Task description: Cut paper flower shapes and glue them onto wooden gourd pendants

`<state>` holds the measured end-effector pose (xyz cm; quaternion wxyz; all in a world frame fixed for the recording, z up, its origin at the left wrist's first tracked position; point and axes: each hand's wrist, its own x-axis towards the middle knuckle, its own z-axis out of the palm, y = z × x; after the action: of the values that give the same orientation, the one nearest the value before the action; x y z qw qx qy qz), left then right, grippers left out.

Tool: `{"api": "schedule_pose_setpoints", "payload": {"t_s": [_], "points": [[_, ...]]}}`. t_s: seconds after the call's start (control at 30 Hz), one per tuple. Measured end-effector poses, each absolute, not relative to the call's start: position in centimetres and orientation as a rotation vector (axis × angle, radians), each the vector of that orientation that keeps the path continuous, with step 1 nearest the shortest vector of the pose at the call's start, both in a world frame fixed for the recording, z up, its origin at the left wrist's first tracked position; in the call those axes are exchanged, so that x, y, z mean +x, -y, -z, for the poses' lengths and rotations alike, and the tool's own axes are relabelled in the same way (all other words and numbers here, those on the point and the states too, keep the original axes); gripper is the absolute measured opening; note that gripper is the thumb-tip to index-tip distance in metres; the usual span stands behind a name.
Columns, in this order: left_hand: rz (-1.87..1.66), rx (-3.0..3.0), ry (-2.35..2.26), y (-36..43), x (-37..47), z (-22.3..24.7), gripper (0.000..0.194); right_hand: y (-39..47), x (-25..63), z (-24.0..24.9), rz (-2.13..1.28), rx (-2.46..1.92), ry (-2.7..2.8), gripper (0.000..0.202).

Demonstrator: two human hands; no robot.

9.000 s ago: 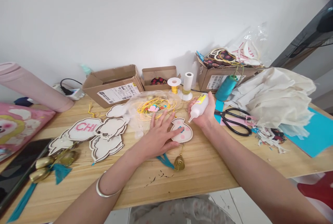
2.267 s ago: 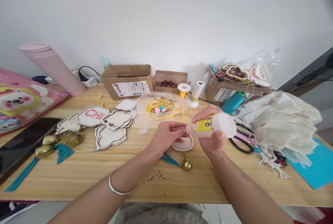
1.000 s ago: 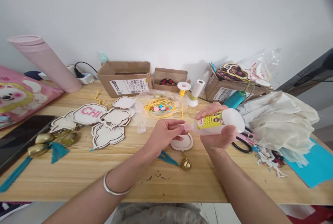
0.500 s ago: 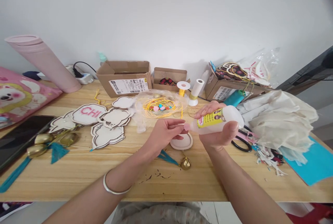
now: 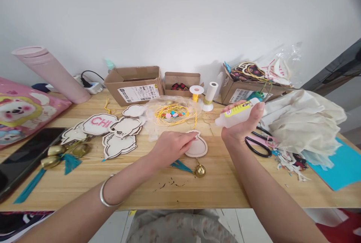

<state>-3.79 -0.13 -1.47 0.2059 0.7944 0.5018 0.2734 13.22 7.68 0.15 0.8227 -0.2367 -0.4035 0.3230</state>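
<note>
In my right hand (image 5: 242, 122) is a white squeeze bottle (image 5: 237, 117) with a yellow label, tilted so its nozzle points left and slightly down. My left hand (image 5: 175, 147) reaches over a gourd-shaped wooden pendant (image 5: 196, 148) with a pale centre, fingertips pressed together on its upper left part. Whatever may be under those fingertips is hidden. A gold bell (image 5: 200, 170) hangs from the pendant's lower end, and a teal tassel (image 5: 182, 166) lies beside it. Yellow cord runs up from the pendant's top.
Behind my hands lies a clear bag with yellow cord (image 5: 172, 115) and small coloured charms. Stacked wooden shapes (image 5: 120, 143), bells and a phone (image 5: 28, 156) are at left. Cardboard boxes (image 5: 132, 85) and spools (image 5: 210, 96) line the wall; scissors (image 5: 258, 147) and cloth (image 5: 307, 126) lie right.
My left hand has moved a small pink piece away from the nozzle and down onto the pendant, where the piece is hidden. The bottle has shifted up and right.
</note>
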Motion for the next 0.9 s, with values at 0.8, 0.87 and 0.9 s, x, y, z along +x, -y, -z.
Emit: {"api": "schedule_pose_setpoints", "payload": {"t_s": [0.8,0.87,0.9], "points": [[-0.502,2.942,-1.112,-0.4,-4.0,3.0,0.033,-7.8,13.4,0.1,-0.761,-0.559,0.844,0.04],[-0.531,2.939,-1.087,-0.5,-4.0,3.1,0.033,-7.9,13.4,0.2,-0.788,-0.564,0.813,0.041],[-0.55,2.921,-1.079,-0.5,-4.0,3.1,0.032,-7.9,13.4,0.2,-0.803,-0.563,0.8,0.042]]}}
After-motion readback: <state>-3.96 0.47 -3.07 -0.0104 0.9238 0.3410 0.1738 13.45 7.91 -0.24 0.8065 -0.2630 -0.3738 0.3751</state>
